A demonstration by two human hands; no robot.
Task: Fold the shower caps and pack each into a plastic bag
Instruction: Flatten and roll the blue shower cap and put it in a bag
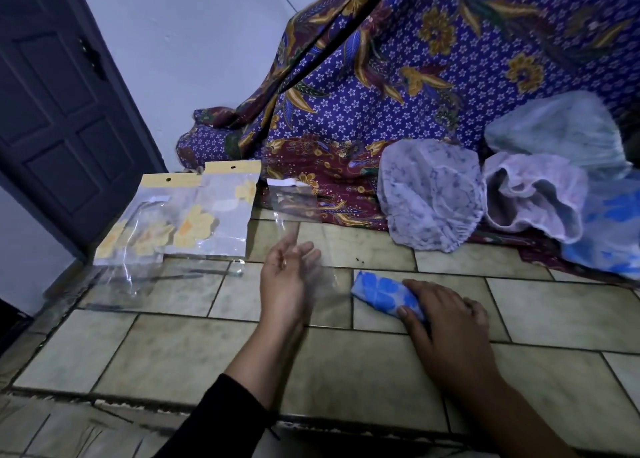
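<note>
Right hand [450, 326]: lying palm down over the near-right end of the folded blue cap [379, 293], thumb and fingers closing round it and holding it against the floor [173, 346]. The cap is lying as a short roll, its long axis slanting from the right hand up and leftward, and its free end is pointing at the left hand. Left hand [285, 277]: resting just left of that free end, palm turned up, fingers relaxed and gripping nothing that shows. Clear bag [294, 208]: stretching away from the person right behind the left hand, blurred; whether the fingers are touching it, and which end is open, cannot be told. Judgement: the left hand is nearer the bag, the right is carrying the cap, so the cap would be travelling leftward, free end first. Beyond: filled bags with yellow flowers [194, 222] far left, loose caps [429, 194] far right on patterned cloth [415, 76].
</note>
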